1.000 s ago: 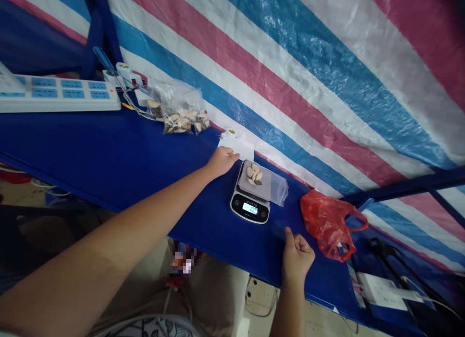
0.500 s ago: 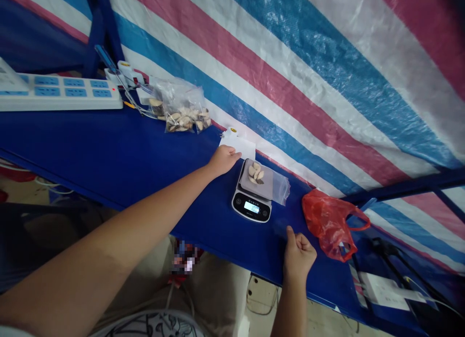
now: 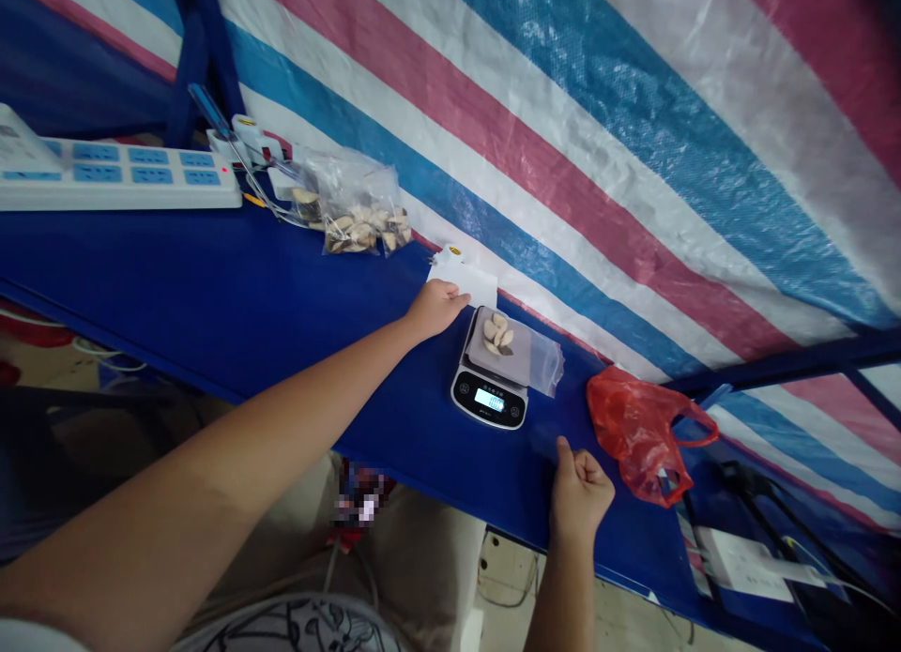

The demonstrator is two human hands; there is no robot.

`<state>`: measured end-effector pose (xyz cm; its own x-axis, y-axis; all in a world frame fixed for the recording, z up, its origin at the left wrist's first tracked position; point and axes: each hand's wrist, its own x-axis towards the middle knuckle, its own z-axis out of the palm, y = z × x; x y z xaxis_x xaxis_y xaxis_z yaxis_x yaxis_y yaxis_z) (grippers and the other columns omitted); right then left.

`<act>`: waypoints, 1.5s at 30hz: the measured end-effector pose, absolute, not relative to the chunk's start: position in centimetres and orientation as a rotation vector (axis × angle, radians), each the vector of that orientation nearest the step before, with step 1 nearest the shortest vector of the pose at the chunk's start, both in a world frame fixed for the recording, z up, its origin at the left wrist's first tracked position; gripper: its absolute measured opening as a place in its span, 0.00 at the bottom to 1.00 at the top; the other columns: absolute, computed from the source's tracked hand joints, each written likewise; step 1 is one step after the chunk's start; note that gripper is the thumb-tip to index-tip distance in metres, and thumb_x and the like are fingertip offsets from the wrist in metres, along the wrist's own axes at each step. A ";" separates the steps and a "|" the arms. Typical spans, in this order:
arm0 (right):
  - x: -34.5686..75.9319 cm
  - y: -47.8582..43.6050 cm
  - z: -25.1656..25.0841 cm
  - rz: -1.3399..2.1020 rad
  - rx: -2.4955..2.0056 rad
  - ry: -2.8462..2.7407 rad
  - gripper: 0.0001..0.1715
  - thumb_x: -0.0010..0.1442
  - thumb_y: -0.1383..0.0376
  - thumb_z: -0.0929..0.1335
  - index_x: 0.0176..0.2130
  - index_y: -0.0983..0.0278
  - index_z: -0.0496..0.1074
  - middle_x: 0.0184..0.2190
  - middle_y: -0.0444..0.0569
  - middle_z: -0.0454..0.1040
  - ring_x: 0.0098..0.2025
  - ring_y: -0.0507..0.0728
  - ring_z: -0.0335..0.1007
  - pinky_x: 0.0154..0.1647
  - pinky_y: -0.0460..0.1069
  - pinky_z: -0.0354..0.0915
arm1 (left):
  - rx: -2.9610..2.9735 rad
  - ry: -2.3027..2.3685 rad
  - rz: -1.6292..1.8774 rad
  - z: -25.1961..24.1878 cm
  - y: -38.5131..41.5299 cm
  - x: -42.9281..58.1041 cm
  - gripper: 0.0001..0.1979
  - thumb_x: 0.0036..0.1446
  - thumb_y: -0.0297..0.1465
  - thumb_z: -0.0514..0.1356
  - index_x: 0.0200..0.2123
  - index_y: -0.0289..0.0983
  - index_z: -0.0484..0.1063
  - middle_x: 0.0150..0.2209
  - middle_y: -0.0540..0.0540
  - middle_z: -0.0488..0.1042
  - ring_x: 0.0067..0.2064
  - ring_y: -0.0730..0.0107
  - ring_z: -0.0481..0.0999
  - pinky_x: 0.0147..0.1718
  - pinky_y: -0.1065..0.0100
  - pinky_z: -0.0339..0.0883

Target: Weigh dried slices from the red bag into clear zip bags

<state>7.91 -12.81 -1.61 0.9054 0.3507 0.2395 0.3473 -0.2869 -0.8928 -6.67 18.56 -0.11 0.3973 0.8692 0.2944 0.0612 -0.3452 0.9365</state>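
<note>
A small white digital scale [image 3: 489,410] with a lit display stands on the blue table. On its pan lies a clear zip bag [image 3: 545,363], with several pale dried slices [image 3: 496,333] at its left end. My left hand [image 3: 437,307] rests closed on the table just left of the scale, against the near edge of a white sheet of paper [image 3: 473,281]; nothing shows in its fingers. Off the scale's lower right, my right hand [image 3: 581,492] lies in a loose fist, thumb side up, and no object shows in it. The inside of both palms is hidden.
Filled clear bags of slices [image 3: 358,225] lie at the back left, beside a screwdriver [image 3: 209,108] and a white power strip [image 3: 133,178]. A red plastic bag [image 3: 633,427] sits right of the scale. Striped sheeting [image 3: 535,145] rises behind the blue table [image 3: 211,286].
The view has shifted very slightly. Both hands, the scale and the slices keep the same places relative to each other.
</note>
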 end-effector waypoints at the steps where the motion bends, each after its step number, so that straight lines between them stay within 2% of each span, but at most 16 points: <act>1: 8.0 -12.8 -1.7 -0.003 -1.852 -0.499 0.33 0.54 0.54 0.75 0.22 0.59 0.49 0.18 0.34 0.49 0.20 0.46 0.43 0.20 0.45 0.47 | 1.708 0.822 1.067 -0.1 18.6 -6.7 0.26 0.55 0.34 0.61 0.15 0.40 0.46 0.16 0.56 0.44 0.21 0.77 0.48 0.25 0.65 0.41; 4: 8.5 -12.8 -1.8 -0.059 -1.703 -0.463 0.17 0.53 0.57 0.75 0.29 0.62 0.66 0.27 0.39 0.66 0.22 0.47 0.56 0.22 0.45 0.56 | 1.711 0.818 1.062 -0.1 18.5 -6.7 0.26 0.55 0.34 0.60 0.15 0.40 0.45 0.17 0.56 0.44 0.21 0.77 0.48 0.25 0.65 0.42; 6: 8.7 -12.8 -1.9 -0.101 -1.633 -0.489 0.10 0.52 0.61 0.73 0.32 0.64 0.72 0.38 0.46 0.74 0.30 0.50 0.66 0.28 0.46 0.62 | 1.718 0.813 1.062 -0.1 18.5 -6.7 0.26 0.56 0.35 0.60 0.16 0.40 0.45 0.17 0.56 0.44 0.21 0.77 0.48 0.25 0.65 0.42; 7: 8.7 -12.9 -1.9 -0.100 -1.600 -0.507 0.06 0.52 0.63 0.72 0.30 0.64 0.73 0.40 0.49 0.76 0.34 0.53 0.70 0.31 0.47 0.64 | 1.729 0.811 1.068 -0.1 18.5 -6.8 0.26 0.56 0.35 0.60 0.16 0.40 0.45 0.17 0.56 0.44 0.22 0.76 0.48 0.25 0.65 0.42; 10: 8.8 -13.0 -2.0 -0.040 -1.495 -0.500 0.06 0.46 0.69 0.68 0.20 0.64 0.69 0.36 0.52 0.80 0.41 0.58 0.75 0.34 0.49 0.66 | 1.775 0.818 1.127 0.0 18.5 -6.8 0.25 0.56 0.34 0.60 0.17 0.40 0.46 0.17 0.56 0.47 0.23 0.75 0.51 0.26 0.65 0.46; 14: 8.9 -13.2 -2.0 -0.006 -1.400 -0.472 0.03 0.41 0.69 0.66 0.18 0.64 0.68 0.25 0.49 0.77 0.36 0.61 0.78 0.37 0.54 0.70 | 1.745 0.859 1.188 0.2 18.4 -6.8 0.17 0.55 0.33 0.60 0.21 0.40 0.54 0.20 0.55 0.57 0.25 0.73 0.58 0.29 0.66 0.53; 16: 9.0 -13.3 -1.7 0.013 -1.363 -0.464 0.03 0.40 0.69 0.67 0.18 0.63 0.67 0.20 0.46 0.73 0.31 0.60 0.77 0.36 0.56 0.71 | 1.692 0.851 1.208 0.2 18.5 -6.8 0.11 0.54 0.31 0.60 0.25 0.40 0.59 0.22 0.55 0.62 0.26 0.73 0.60 0.30 0.67 0.56; 19: 9.0 -13.4 -1.2 0.065 -1.335 -0.433 0.04 0.39 0.68 0.66 0.18 0.63 0.64 0.14 0.41 0.62 0.19 0.53 0.64 0.24 0.51 0.66 | 1.629 0.775 1.250 0.1 18.7 -6.9 0.02 0.52 0.26 0.55 0.29 0.39 0.65 0.26 0.53 0.68 0.28 0.73 0.65 0.32 0.67 0.59; 22: 8.9 -13.4 -0.7 0.100 -1.341 -0.419 0.06 0.38 0.65 0.65 0.17 0.62 0.60 0.13 0.40 0.55 0.16 0.49 0.51 0.17 0.45 0.52 | 1.630 0.732 1.260 0.0 18.9 -7.1 0.09 0.49 0.22 0.49 0.24 0.38 0.67 0.23 0.51 0.69 0.29 0.71 0.67 0.33 0.67 0.60; 26: 8.5 -13.0 -0.7 0.067 -1.371 -0.386 0.05 0.38 0.67 0.65 0.18 0.62 0.60 0.14 0.39 0.55 0.17 0.48 0.50 0.17 0.44 0.49 | 1.631 0.749 1.258 0.1 19.0 -7.5 0.11 0.46 0.22 0.47 0.16 0.39 0.60 0.18 0.50 0.62 0.26 0.71 0.64 0.30 0.67 0.56; 30: 8.2 -12.7 -1.0 0.064 -1.426 -0.356 0.03 0.40 0.70 0.65 0.22 0.64 0.65 0.18 0.40 0.63 0.19 0.48 0.56 0.19 0.44 0.52 | 1.640 0.725 1.252 0.2 19.0 -7.5 0.12 0.45 0.22 0.47 0.14 0.39 0.57 0.17 0.50 0.61 0.25 0.71 0.63 0.29 0.67 0.56; 34: 8.2 -12.5 -1.0 0.057 -1.474 -0.312 0.07 0.45 0.68 0.70 0.30 0.65 0.71 0.27 0.43 0.74 0.22 0.49 0.66 0.22 0.44 0.60 | 1.627 0.735 1.303 0.1 19.0 -7.3 0.11 0.48 0.21 0.48 0.20 0.37 0.64 0.22 0.50 0.69 0.27 0.73 0.67 0.32 0.69 0.61; 37: 8.3 -12.6 -0.8 0.075 -1.504 -0.292 0.15 0.51 0.60 0.71 0.39 0.65 0.73 0.29 0.45 0.78 0.24 0.52 0.71 0.24 0.46 0.63 | 1.537 0.766 1.292 -0.2 19.2 -7.1 0.13 0.51 0.20 0.49 0.33 0.36 0.71 0.37 0.48 0.79 0.24 0.78 0.69 0.30 0.70 0.65; 39: 8.4 -12.7 -0.8 0.088 -1.536 -0.301 0.21 0.58 0.53 0.67 0.41 0.67 0.74 0.27 0.48 0.78 0.26 0.55 0.73 0.26 0.48 0.66 | 1.454 0.776 1.252 -0.4 19.3 -7.0 0.15 0.52 0.19 0.49 0.36 0.36 0.72 0.44 0.46 0.80 0.19 0.82 0.67 0.31 0.70 0.70; 42: 8.5 -12.9 -0.9 0.064 -1.611 -0.300 0.37 0.66 0.43 0.57 0.35 0.69 0.76 0.26 0.55 0.78 0.28 0.58 0.75 0.31 0.52 0.69 | 1.386 0.744 1.211 -0.5 19.3 -7.0 0.13 0.51 0.18 0.50 0.33 0.35 0.72 0.42 0.46 0.81 0.15 0.87 0.64 0.39 0.67 0.75; 45: 8.6 -13.0 -1.2 0.044 -1.648 -0.277 0.39 0.67 0.42 0.57 0.30 0.69 0.77 0.29 0.57 0.79 0.29 0.58 0.75 0.33 0.53 0.69 | 1.336 0.703 1.179 -0.3 19.2 -7.1 0.10 0.52 0.20 0.51 0.30 0.34 0.71 0.37 0.47 0.81 0.14 0.86 0.65 0.40 0.66 0.77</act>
